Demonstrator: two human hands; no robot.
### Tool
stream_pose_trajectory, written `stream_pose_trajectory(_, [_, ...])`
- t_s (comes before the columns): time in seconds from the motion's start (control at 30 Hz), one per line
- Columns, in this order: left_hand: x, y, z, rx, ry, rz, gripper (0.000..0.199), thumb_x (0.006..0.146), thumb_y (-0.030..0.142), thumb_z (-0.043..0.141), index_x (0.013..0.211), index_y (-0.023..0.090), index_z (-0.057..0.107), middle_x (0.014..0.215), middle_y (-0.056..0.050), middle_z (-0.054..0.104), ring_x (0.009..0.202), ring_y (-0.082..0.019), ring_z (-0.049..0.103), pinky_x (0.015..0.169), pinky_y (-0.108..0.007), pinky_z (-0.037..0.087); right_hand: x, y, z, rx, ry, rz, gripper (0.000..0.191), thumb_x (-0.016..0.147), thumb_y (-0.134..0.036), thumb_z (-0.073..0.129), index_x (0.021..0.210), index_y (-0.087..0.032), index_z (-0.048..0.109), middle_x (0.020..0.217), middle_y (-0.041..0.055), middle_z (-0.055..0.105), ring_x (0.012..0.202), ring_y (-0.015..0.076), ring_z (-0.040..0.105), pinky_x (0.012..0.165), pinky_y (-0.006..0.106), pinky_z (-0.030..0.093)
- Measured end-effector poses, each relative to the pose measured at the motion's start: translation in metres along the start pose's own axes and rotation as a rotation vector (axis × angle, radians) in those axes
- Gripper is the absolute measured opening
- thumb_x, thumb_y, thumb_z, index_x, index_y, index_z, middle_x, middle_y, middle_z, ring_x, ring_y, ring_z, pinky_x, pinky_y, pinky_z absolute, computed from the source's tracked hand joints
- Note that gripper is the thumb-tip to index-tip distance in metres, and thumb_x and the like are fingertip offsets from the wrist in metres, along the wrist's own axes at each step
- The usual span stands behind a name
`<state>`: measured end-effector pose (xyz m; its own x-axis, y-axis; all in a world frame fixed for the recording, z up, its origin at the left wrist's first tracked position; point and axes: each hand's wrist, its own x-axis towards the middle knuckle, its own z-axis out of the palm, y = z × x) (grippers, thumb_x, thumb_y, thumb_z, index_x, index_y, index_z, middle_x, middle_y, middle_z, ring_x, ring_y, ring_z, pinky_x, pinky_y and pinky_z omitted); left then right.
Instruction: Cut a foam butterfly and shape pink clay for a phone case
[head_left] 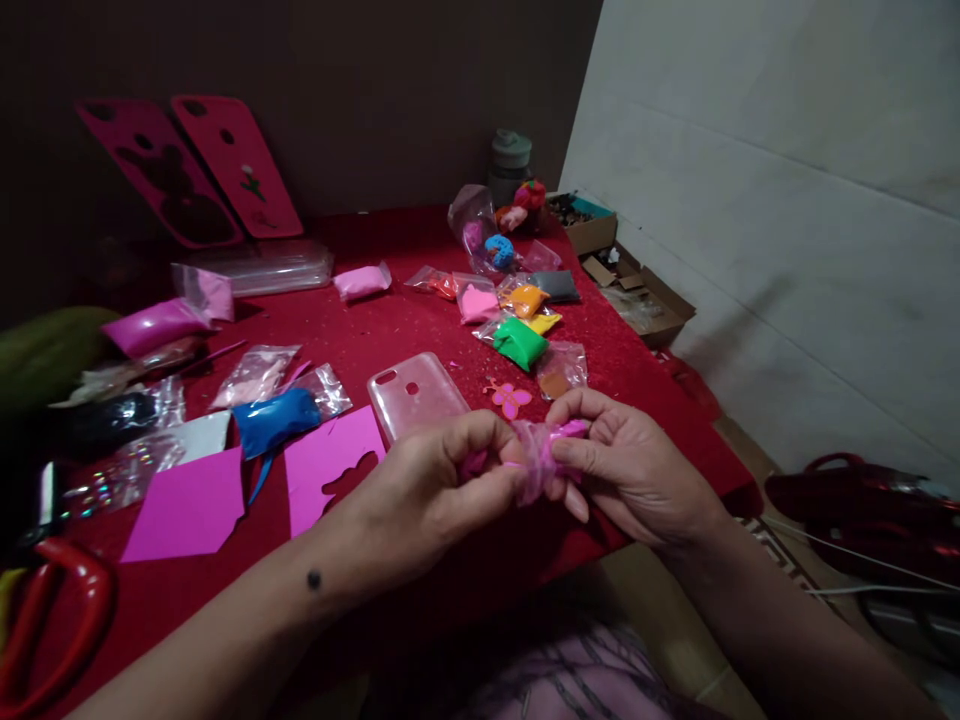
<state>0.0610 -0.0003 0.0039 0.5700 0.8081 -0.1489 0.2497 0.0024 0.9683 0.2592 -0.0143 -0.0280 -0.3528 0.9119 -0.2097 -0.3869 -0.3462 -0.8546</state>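
Observation:
Between my two hands, over the near edge of the red-covered table, is a crumpled clear plastic bag (534, 462) with pink modelling clay in it. My left hand (457, 465) pinches its left side, thumb against fingers. From the right, my right hand (622, 460) grips the other side, its fingers curled. Just beyond them lies a pink butterfly shape (511, 400). A clear phone case (416, 395) lies flat behind my left hand and is partly hidden by it. Left of that is a magenta sheet (330, 460) with a cut-out hole.
Bags of coloured clay, among them a green one (520, 343) and a blue one (276, 420), lie about the red table (330, 350). Two pink decorated cases (238, 165) lean at the back. Red-handled scissors (82, 610) lie near left. Cardboard boxes (652, 300) stand beyond the right edge.

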Motion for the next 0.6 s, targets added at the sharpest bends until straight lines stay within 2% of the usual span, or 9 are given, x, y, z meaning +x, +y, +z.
stream_pose_trajectory(0.07, [0.000,0.001,-0.005,-0.200,-0.009,-0.080,0.015,0.089,0.030,0.060,0.079,0.019,0.058,0.059,0.005,0.054,0.051,-0.007,0.045,0.049,-0.018,0.036,-0.001,-0.003,-0.006,-0.005,0.067,-0.027,0.030,0.077,-0.025,0.077,0.089,-0.016,0.052,0.058,0.0005,0.064,0.044,0.0083,0.056,0.039,0.013,0.044])
stream_pose_trajectory(0.2, [0.003,0.001,-0.014,-0.658,-0.086,-0.046,0.009,0.087,0.023,0.052,0.079,0.019,0.053,0.056,0.003,0.056,0.044,-0.010,0.053,0.051,-0.025,0.043,-0.006,-0.007,-0.028,-0.094,0.214,-0.093,0.032,0.074,-0.027,0.079,0.090,-0.017,0.052,0.058,-0.0008,0.063,0.045,0.0088,0.055,0.038,0.013,0.041])
stream_pose_trajectory(0.3, [0.006,-0.003,-0.017,-0.787,-0.100,-0.088,0.009,0.084,0.017,0.047,0.079,0.017,0.054,0.063,-0.001,0.061,0.044,-0.014,0.059,0.044,-0.024,0.043,-0.009,-0.013,-0.048,-0.287,0.331,-0.175,0.032,0.075,-0.031,0.079,0.091,-0.017,0.055,0.062,-0.0004,0.064,0.045,0.0073,0.053,0.041,0.013,0.038])
stream_pose_trajectory(0.37, [0.008,-0.004,-0.016,-0.816,-0.068,-0.105,0.009,0.083,0.014,0.047,0.080,0.017,0.054,0.067,-0.002,0.063,0.043,-0.016,0.060,0.038,-0.023,0.041,-0.008,-0.018,-0.058,-0.482,0.407,-0.242,0.031,0.074,-0.035,0.079,0.089,-0.016,0.060,0.069,0.0000,0.065,0.054,0.0079,0.056,0.048,0.015,0.043])
stream_pose_trajectory(0.47, [0.008,-0.002,-0.014,-0.846,-0.023,-0.109,0.010,0.082,0.012,0.045,0.080,0.018,0.053,0.067,-0.002,0.063,0.041,-0.016,0.059,0.037,-0.025,0.043,-0.004,-0.027,-0.066,-0.792,0.339,-0.268,0.027,0.080,-0.040,0.073,0.086,-0.015,0.066,0.083,0.0047,0.067,0.074,0.0148,0.062,0.068,0.024,0.050])
stream_pose_trajectory(0.6, [0.004,0.004,-0.012,-0.862,-0.004,-0.105,0.008,0.085,0.018,0.046,0.080,0.018,0.052,0.061,-0.001,0.059,0.042,-0.015,0.057,0.041,-0.025,0.043,0.003,-0.031,-0.070,-1.149,0.249,-0.395,0.019,0.089,-0.035,0.062,0.092,-0.017,0.069,0.102,0.0083,0.067,0.098,0.0214,0.061,0.090,0.036,0.047])
